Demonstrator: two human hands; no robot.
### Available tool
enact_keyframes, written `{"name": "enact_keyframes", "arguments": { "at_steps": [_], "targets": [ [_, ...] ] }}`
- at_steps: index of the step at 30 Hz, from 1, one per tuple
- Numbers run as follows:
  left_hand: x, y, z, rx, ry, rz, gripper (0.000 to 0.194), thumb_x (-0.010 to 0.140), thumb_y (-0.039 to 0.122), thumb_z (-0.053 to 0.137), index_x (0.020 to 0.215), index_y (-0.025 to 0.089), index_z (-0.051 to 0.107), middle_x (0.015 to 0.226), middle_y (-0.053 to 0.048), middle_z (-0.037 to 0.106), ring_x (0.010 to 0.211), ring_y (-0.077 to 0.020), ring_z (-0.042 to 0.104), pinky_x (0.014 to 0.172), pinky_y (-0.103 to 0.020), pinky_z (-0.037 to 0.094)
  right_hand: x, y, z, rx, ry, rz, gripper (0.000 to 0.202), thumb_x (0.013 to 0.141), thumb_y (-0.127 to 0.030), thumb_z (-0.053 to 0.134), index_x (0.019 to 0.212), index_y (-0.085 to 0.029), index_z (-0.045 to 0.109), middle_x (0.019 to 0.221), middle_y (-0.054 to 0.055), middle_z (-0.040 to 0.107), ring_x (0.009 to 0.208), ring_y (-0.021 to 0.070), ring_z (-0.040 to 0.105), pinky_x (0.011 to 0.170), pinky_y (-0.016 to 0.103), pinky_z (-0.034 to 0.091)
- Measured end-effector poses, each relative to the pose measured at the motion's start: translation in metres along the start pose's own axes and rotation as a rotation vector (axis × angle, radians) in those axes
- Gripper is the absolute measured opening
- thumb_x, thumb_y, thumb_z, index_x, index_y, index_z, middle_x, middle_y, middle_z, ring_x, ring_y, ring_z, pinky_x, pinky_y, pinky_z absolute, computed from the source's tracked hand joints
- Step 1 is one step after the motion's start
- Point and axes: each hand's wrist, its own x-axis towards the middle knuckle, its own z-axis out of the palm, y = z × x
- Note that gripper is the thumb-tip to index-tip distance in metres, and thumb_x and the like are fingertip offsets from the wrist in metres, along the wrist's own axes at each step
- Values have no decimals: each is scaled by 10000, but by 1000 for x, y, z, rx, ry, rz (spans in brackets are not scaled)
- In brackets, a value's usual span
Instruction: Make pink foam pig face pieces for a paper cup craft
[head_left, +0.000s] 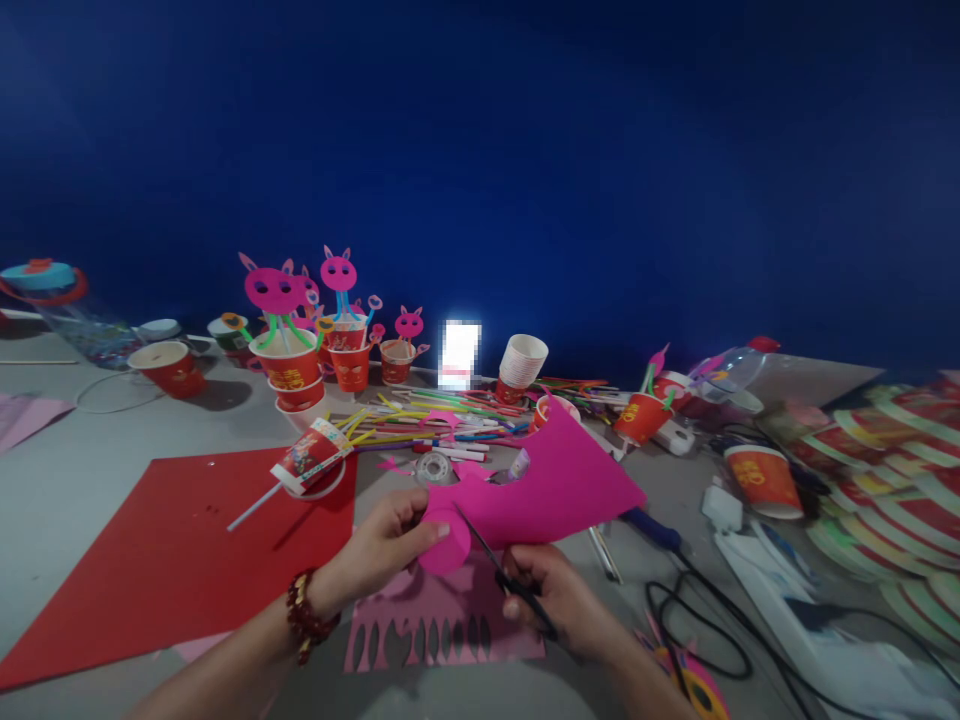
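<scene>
Between the thumb and fingers of my left hand (pixel 401 540) is the edge of a bright pink sheet (pixel 555 490), at a rounded disc shape (pixel 448 545) on its left end. The rest of the sheet spreads up and to the right. My right hand (pixel 544 595) is closed on dark-handled scissors (pixel 525 600), whose blades lie against the sheet just right of the disc. Below both hands, a light pink sheet (pixel 442 610) with a row of leaf-shaped holes lies on the table.
A red sheet (pixel 187 550) with a tipped paper cup (pixel 309 455) lies left. Cups with pink animal faces (pixel 274 290) stand behind. Many coloured sticks (pixel 420 425) and a tape roll (pixel 433 467) lie ahead. Black cable (pixel 701 590) and a white power strip (pixel 795 620) are right.
</scene>
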Motion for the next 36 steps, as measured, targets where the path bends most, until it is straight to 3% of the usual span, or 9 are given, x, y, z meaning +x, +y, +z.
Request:
{"name": "enact_keyframes", "arguments": {
  "at_steps": [7, 15, 20, 25, 36],
  "targets": [
    [-1, 0, 2, -5, 16, 39, 367, 872, 499, 651, 751, 157, 594, 582, 63, 438, 476, -54, 328, 438, -161, 276, 0, -2, -2, -22, -6, -17, 690, 597, -817, 712, 613, -206, 393, 566, -94, 288, 540, 68, 230, 477, 222, 176],
    [2, -2, 1, 18, 42, 89, 387, 899, 520, 608, 782, 151, 601, 660, 27, 522, 549, -77, 399, 504, -177, 330, 1, 1, 3, 60, -20, 30, 701, 547, -829, 725, 640, -220, 391, 526, -105, 326, 473, 55, 266, 425, 182, 222],
    [0, -7, 2, 87, -22, 64, 373, 924, 493, 578, 738, 172, 536, 612, 57, 438, 511, -73, 355, 463, -181, 279, 1, 5, 7, 153, -43, 63, 698, 517, -806, 762, 661, -230, 395, 532, -106, 337, 434, 56, 312, 384, 176, 266],
    [-1, -6, 6, 63, -71, 61, 345, 948, 480, 544, 794, 171, 558, 625, 56, 462, 499, -69, 357, 467, -188, 276, 1, 5, 8, 153, -22, 34, 691, 517, -803, 766, 656, -225, 411, 546, -98, 333, 458, 61, 323, 400, 188, 239],
    [-2, -4, 4, 90, -67, 67, 347, 945, 459, 557, 772, 159, 548, 640, 48, 464, 513, -69, 367, 469, -190, 279, 1, 7, 5, 91, -34, -29, 684, 588, -829, 707, 653, -215, 415, 533, -102, 328, 458, 56, 293, 412, 192, 204]
  ]
}}
